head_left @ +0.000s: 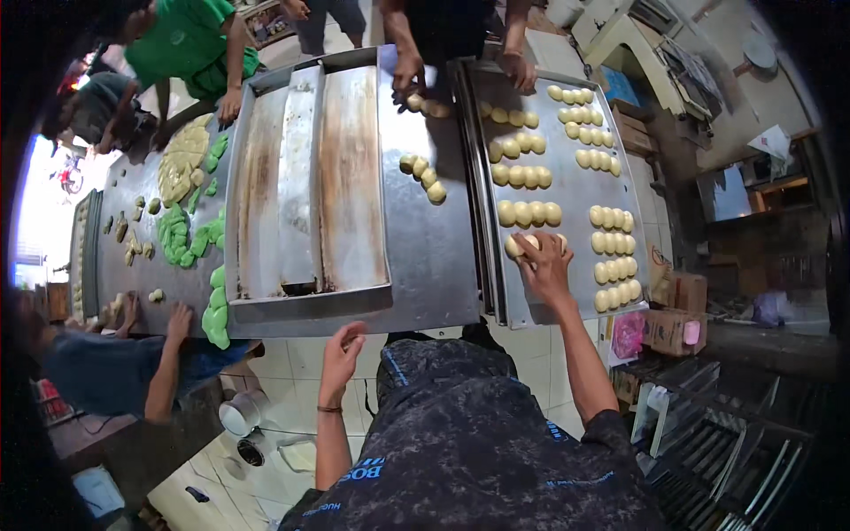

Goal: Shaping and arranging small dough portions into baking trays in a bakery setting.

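My right hand point(547, 273) reaches over the near left part of a metal baking tray point(568, 168). Its fingers wrap around a row of pale dough balls point(514, 247), partly hiding them. Just beyond it lies another joined row of dough balls point(529, 213), with more rows behind. Along the tray's right side run several more rows point(613, 242). My left hand point(341, 358) hangs just off the table's near edge, holding nothing, its fingers loosely bent and the thumb apart. A short dough row point(423, 178) rests on the metal table point(425, 257) left of the tray.
A long, scorched metal tray point(352, 177) occupies the middle of the table. Green dough point(215, 310) and a flat yellow dough slab point(184, 159) lie further left. Across the table, a person's hand point(408, 73) is at another dough row. Cardboard boxes point(677, 327) stand at the right.
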`<state>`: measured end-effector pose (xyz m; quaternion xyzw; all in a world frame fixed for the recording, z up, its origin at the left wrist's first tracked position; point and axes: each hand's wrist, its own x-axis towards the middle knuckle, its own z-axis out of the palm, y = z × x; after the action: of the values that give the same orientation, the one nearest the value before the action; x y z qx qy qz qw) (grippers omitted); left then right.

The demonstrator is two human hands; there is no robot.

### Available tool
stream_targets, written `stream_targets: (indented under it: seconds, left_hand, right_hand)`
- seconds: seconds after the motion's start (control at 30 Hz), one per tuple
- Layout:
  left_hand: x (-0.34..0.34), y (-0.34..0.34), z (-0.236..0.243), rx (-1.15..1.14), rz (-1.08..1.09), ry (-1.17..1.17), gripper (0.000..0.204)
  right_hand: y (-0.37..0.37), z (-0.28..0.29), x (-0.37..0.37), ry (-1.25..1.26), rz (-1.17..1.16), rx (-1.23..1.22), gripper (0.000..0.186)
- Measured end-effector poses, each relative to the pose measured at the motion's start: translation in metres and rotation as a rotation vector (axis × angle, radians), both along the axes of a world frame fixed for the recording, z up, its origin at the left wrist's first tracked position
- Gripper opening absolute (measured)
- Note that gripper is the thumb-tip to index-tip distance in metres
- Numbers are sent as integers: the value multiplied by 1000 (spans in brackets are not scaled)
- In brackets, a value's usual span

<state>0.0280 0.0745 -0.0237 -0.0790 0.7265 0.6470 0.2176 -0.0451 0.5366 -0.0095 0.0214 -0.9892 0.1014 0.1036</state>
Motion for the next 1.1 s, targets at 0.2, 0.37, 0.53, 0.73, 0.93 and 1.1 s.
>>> stream_targets:
  seconds: [0.2,0.37,0.53,0.73,0.93,1.1]
  left_hand:
    - [-40,54,32,67,169,73,33]
    - [-66,74,60,212,135,269,34]
    - [-51,60,55,96,177,213,34]
    - [1,1,30,19,236,193,36]
    - [33,-91,-9,-228,322,34,42]
    - [13,-147,-56,-691,24,279,57]
  right_hand:
    - [2,29,-44,-189,41,-521,46]
    - [-49,126,-55,503,-83,-849,33]
    - [-153,78,-136,721,138,-626,39]
    - [-174,-101,-129,-126,-42,-448,47]
    - [-173,-125,-173,28,-216,-540,38]
    - [-204,-123,-156,85,8,-528,33]
